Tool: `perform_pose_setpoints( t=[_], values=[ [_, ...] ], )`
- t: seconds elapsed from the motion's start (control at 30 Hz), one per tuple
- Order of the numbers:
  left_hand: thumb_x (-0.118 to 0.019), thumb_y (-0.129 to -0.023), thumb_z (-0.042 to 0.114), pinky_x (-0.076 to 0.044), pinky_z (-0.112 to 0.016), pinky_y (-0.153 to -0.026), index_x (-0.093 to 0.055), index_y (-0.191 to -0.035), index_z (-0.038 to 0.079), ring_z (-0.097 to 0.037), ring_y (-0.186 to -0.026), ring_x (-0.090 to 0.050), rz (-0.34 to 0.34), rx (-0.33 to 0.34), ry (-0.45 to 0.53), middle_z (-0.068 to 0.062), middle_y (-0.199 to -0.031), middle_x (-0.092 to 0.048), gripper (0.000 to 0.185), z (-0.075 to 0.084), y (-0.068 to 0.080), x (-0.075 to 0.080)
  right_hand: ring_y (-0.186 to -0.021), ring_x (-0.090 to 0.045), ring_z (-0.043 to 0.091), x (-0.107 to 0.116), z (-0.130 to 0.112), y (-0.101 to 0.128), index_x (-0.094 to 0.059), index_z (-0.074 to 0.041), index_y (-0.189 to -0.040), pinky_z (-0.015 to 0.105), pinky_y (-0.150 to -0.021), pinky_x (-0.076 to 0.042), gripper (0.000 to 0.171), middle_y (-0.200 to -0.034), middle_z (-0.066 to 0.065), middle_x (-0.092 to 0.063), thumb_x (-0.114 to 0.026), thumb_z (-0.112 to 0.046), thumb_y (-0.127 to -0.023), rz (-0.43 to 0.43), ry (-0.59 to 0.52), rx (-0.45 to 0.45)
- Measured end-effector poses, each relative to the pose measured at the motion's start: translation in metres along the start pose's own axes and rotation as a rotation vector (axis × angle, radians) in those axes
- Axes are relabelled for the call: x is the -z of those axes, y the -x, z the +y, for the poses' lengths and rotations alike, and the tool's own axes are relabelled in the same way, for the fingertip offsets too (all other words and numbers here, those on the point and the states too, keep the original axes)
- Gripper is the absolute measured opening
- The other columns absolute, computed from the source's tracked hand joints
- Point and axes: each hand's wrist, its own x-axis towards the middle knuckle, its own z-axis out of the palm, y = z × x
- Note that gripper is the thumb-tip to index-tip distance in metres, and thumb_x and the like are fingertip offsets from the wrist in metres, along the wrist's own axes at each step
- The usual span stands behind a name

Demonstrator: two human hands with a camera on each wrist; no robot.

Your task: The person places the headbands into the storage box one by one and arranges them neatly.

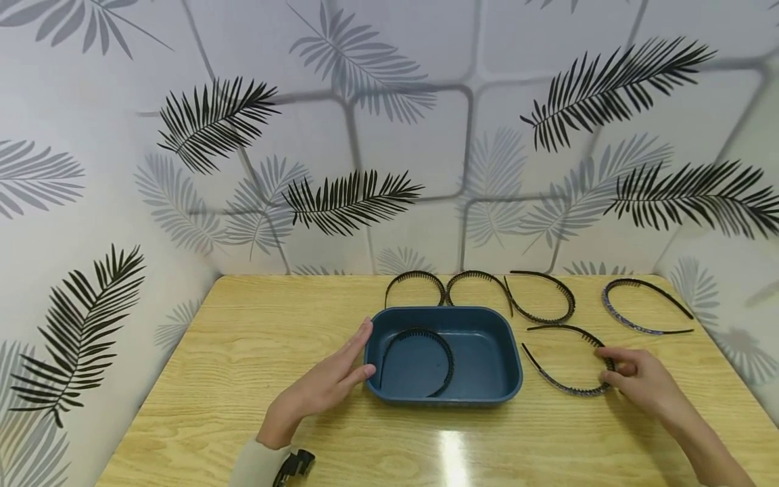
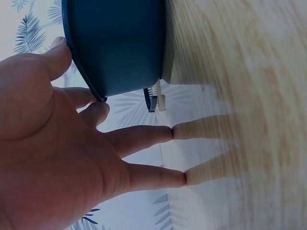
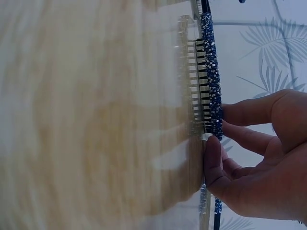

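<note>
The fingers of the right hand (image 1: 646, 379) pinch one glittery headband (image 1: 569, 389) of six, at three o'clock from the single tub (image 1: 481, 365): an open toothed hoop, black flecked with blue. The left hand (image 1: 325, 382), its fingers extended, touches the smooth, round-cornered blue tub at nine o'clock. Inside is one dark headband (image 1: 452, 358); two black headbands (image 1: 416, 273) (image 1: 479, 274) lie around twelve, two more hoops (image 1: 569, 297) (image 1: 627, 321) towards two, on the wood-grained worktop (image 1: 274, 325).

Leftmost rear headband (image 1: 416, 273) partly hidden behind blue basin (image 1: 483, 364).
</note>
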Motion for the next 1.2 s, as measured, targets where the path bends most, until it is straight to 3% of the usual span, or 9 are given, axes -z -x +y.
perform_pose_setpoints(
  t=[0.23,0.43,0.53,0.67,0.83,0.9,0.97,1.07,1.2],
  values=[
    [-0.046,-0.111,0.036,-0.015,-0.050,-0.124,-0.003,-0.165,0.007,-0.021,-0.157,-0.002,-0.001,0.005,0.015,-0.005,-0.171,0.002,0.075,0.001,0.000,0.001,-0.056,-0.036,0.010,0.003,-0.003,0.001,-0.053,0.016,-0.138,0.027,-0.052,-0.034,0.046,-0.066,-0.001,-0.041,-0.065,-0.006,-0.099,-0.029,0.023,-0.047],
    [-0.045,-0.111,0.036,-0.015,-0.049,-0.124,-0.003,-0.165,0.007,-0.020,-0.157,-0.002,0.000,0.004,0.012,-0.002,-0.171,0.003,0.074,0.001,0.000,0.000,-0.057,-0.043,0.007,0.003,-0.002,0.004,-0.052,0.015,-0.140,0.026,-0.050,-0.039,0.047,-0.070,0.004,-0.054,-0.065,-0.001,-0.098,0.023,0.000,-0.042],
    [-0.045,-0.111,0.035,-0.014,-0.049,-0.124,-0.003,-0.165,0.007,-0.020,-0.157,-0.001,-0.003,0.003,0.016,-0.003,-0.171,0.003,0.074,0.000,0.000,0.000,-0.067,-0.056,0.002,0.004,0.001,0.006,-0.049,0.015,-0.143,0.026,-0.055,-0.050,0.048,-0.095,0.021,-0.065,-0.062,0.002,-0.098,0.049,-0.031,-0.042],
    [-0.045,-0.112,0.035,-0.015,-0.049,-0.124,-0.003,-0.165,0.007,-0.020,-0.157,-0.001,-0.001,0.001,0.017,-0.002,-0.171,0.003,0.074,0.001,0.001,0.001,-0.083,-0.063,-0.005,0.006,0.003,0.007,-0.045,0.014,-0.146,0.028,-0.066,-0.058,0.050,-0.129,0.039,-0.052,-0.061,0.000,-0.101,0.068,-0.085,-0.060],
    [-0.045,-0.112,0.035,-0.015,-0.050,-0.124,-0.003,-0.165,0.007,-0.020,-0.157,-0.002,0.000,-0.003,0.013,-0.004,-0.171,0.003,0.074,0.000,0.001,0.000,-0.088,-0.051,-0.020,0.007,0.005,0.007,-0.052,0.013,-0.141,0.025,-0.070,-0.059,0.047,-0.135,0.041,-0.051,-0.064,-0.012,-0.103,0.125,-0.123,-0.090],
    [-0.045,-0.112,0.035,-0.015,-0.050,-0.124,-0.002,-0.165,0.007,-0.020,-0.157,-0.001,-0.002,-0.005,0.014,-0.004,-0.171,0.003,0.073,0.000,0.001,0.001,-0.088,-0.051,-0.021,0.007,0.007,0.007,-0.056,0.013,-0.137,0.023,-0.071,-0.059,0.046,-0.129,0.030,-0.062,-0.066,-0.016,-0.103,0.149,-0.146,-0.094],
    [-0.045,-0.112,0.034,-0.015,-0.050,-0.124,-0.002,-0.165,0.007,-0.020,-0.157,-0.001,-0.002,-0.008,0.015,-0.004,-0.171,0.003,0.073,0.000,0.001,0.001,-0.088,-0.057,-0.017,0.008,0.008,0.007,-0.062,0.010,-0.133,0.023,-0.072,-0.059,0.042,-0.119,0.010,-0.072,-0.068,-0.017,-0.101,0.162,-0.201,-0.092],
    [-0.044,-0.112,0.033,-0.014,-0.049,-0.124,-0.002,-0.165,0.007,-0.020,-0.157,-0.001,-0.001,-0.010,0.015,-0.003,-0.171,0.003,0.073,0.000,0.001,0.001,-0.086,-0.068,-0.006,0.010,0.010,0.009,-0.073,-0.004,-0.125,0.023,-0.071,-0.060,0.028,-0.105,-0.021,-0.071,-0.071,-0.015,-0.100,0.168,-0.314,-0.101],
    [-0.045,-0.112,0.034,-0.014,-0.049,-0.124,-0.002,-0.165,0.007,-0.020,-0.157,-0.001,-0.001,-0.009,0.014,-0.003,-0.171,0.003,0.073,0.000,0.001,0.000,-0.080,-0.073,0.004,0.014,0.009,0.013,-0.078,-0.028,-0.115,0.025,-0.070,-0.060,0.026,-0.101,-0.029,-0.067,-0.072,-0.009,-0.098,0.157,-0.459,-0.130]
  ],
)
